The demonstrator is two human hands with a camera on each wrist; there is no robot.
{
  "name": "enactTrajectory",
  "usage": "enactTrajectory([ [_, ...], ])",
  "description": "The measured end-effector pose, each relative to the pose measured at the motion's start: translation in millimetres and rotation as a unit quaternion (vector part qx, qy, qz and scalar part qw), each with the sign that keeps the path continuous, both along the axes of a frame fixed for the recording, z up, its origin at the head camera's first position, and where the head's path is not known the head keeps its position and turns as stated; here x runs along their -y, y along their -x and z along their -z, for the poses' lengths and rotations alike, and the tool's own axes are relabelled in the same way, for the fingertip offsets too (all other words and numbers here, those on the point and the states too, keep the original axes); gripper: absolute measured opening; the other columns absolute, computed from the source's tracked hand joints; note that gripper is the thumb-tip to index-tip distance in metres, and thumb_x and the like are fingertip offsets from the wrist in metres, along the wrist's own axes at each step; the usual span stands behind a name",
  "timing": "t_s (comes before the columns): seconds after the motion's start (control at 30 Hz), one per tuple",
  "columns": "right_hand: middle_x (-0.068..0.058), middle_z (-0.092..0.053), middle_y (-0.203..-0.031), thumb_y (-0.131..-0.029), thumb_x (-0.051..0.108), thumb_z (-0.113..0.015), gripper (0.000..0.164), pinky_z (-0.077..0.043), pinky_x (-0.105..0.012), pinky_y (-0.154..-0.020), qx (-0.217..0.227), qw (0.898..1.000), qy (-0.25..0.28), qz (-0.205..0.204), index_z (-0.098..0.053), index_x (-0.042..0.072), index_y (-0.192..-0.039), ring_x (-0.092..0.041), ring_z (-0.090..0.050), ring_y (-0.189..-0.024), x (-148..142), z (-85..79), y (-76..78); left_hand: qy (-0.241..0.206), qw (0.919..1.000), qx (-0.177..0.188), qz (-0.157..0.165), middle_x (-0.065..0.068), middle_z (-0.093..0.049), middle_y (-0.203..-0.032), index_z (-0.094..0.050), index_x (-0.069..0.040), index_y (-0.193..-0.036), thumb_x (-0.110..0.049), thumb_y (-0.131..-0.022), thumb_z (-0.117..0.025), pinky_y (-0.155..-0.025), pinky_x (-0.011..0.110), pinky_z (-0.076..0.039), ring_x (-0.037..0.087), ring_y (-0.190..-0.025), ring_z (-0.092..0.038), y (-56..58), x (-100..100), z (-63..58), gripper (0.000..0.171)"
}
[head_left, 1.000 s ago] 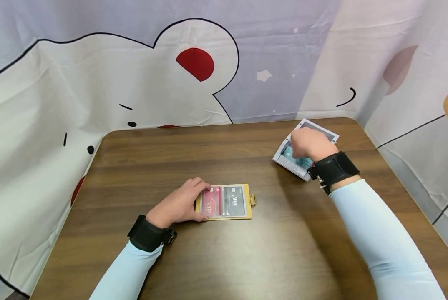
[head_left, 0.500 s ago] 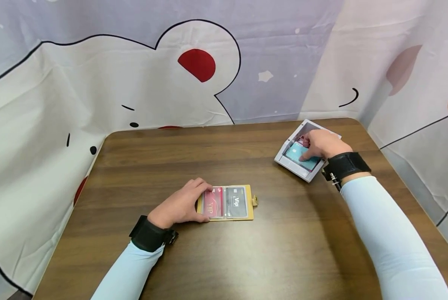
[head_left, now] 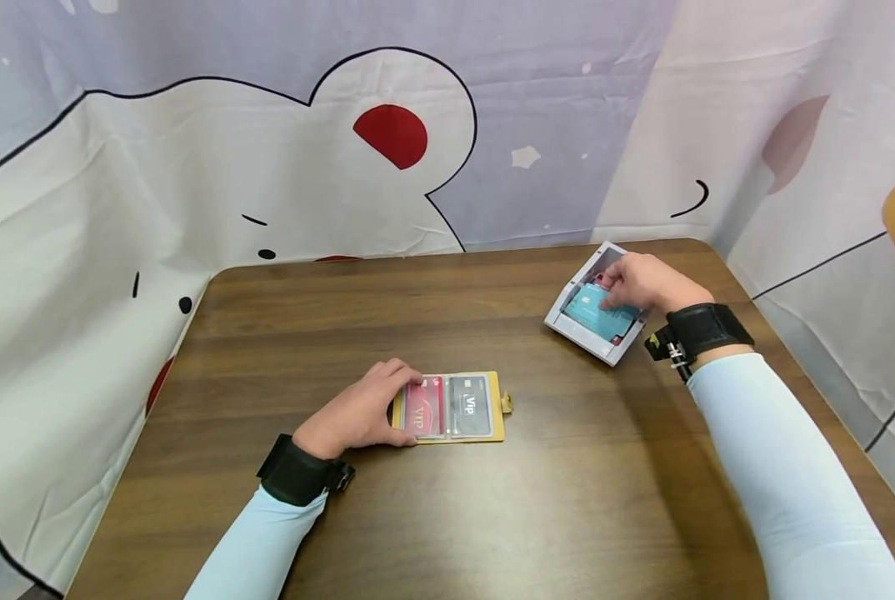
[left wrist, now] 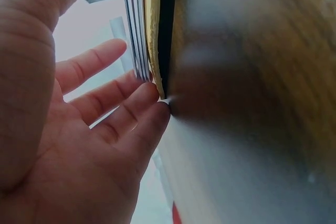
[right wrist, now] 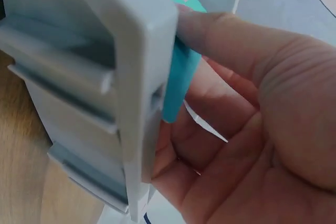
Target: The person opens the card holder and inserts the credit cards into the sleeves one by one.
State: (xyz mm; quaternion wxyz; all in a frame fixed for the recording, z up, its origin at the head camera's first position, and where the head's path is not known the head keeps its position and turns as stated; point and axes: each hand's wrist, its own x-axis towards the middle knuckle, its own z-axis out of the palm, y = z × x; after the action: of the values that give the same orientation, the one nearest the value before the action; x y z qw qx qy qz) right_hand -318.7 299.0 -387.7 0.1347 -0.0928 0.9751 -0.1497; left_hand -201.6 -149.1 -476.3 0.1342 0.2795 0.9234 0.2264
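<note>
Near the middle of the table a yellow card holder lies unfolded, with a pink VIP card and a grey Vip card in its clear sleeves. My left hand holds its left end, thumb at the near edge and fingers at the far one; the left wrist view shows fingertips against the stacked sleeves. At the far right stands a light grey tray. Over it my right hand pinches a teal card, tilted up from the tray in the right wrist view. A dark red card shows partly beneath.
A brown wooden table bears everything. A printed cloth hangs behind its back edge and along both sides. From the holder's right edge sticks out a small yellow clasp tab.
My right hand has shifted right and turned, uncovering the teal card, which it now pinches and tilts in the tray. My left hand and the card holder stay put.
</note>
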Motion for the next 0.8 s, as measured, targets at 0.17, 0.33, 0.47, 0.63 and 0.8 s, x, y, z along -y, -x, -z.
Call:
enactTrajectory([
  [0.17,-0.003,-0.062,-0.078,-0.086,0.021,-0.082,0.018,-0.041,-0.034,-0.069,-0.013,1.0,0.001,-0.006,-0.07,0.008,-0.086,-0.024,-0.055,-0.08,-0.2,-2.4,-1.4,-0.002,1.0,0.004,0.0,-0.003,-0.053,-0.132,-0.054,-0.017,-0.139,-0.041,-0.072,-0.092,-0.098,0.033,-0.053,0.016,-0.119,-0.047,0.7,0.7,0.7,0.08],
  [0.33,0.002,-0.061,-0.068,-0.086,0.024,-0.081,0.019,-0.045,-0.032,-0.06,-0.016,0.999,0.03,0.037,-0.069,0.01,-0.08,-0.019,-0.058,-0.068,14.4,-15.2,-15.9,-0.002,1.0,0.002,0.005,-0.002,-0.052,-0.13,-0.055,-0.016,-0.139,-0.041,-0.073,-0.092,-0.097,0.033,-0.052,0.016,-0.119,-0.046,1.8,0.7,-0.5,0.079],
  [0.47,0.004,-0.06,-0.062,-0.086,0.023,-0.081,0.022,-0.05,-0.031,-0.057,0.026,0.991,0.114,0.069,-0.066,0.008,-0.079,-0.013,-0.061,-0.059,38.3,-19.5,-33.6,0.005,0.9999,-0.013,0.007,0.0,-0.052,-0.128,-0.057,-0.014,-0.137,-0.041,-0.072,-0.093,-0.096,0.034,-0.051,0.018,-0.118,-0.045,1.9,-4.1,-4.1,0.079],
  [0.63,0.002,-0.063,-0.066,-0.083,0.007,-0.081,0.019,-0.06,-0.032,-0.06,0.122,0.949,0.28,0.084,-0.063,0.001,-0.082,-0.011,-0.066,-0.06,76.8,3.4,-53.8,0.021,0.9983,-0.052,0.013,0.004,-0.054,-0.127,-0.063,-0.011,-0.131,-0.046,-0.073,-0.091,-0.104,0.042,-0.044,0.025,-0.119,-0.046,2.3,-19.5,-7.2,0.073],
  [0.8,-0.001,-0.067,-0.067,-0.082,0.008,-0.083,0.019,-0.061,-0.033,-0.06,0.175,0.918,0.341,0.103,-0.065,0.001,-0.081,-0.011,-0.066,-0.058,105.1,33.0,-69.1,0.022,0.9941,-0.094,0.05,0.006,-0.056,-0.126,-0.062,-0.007,-0.128,-0.05,-0.08,-0.085,-0.108,0.042,-0.043,0.025,-0.12,-0.049,4.9,-44.0,-3.6,0.068],
])
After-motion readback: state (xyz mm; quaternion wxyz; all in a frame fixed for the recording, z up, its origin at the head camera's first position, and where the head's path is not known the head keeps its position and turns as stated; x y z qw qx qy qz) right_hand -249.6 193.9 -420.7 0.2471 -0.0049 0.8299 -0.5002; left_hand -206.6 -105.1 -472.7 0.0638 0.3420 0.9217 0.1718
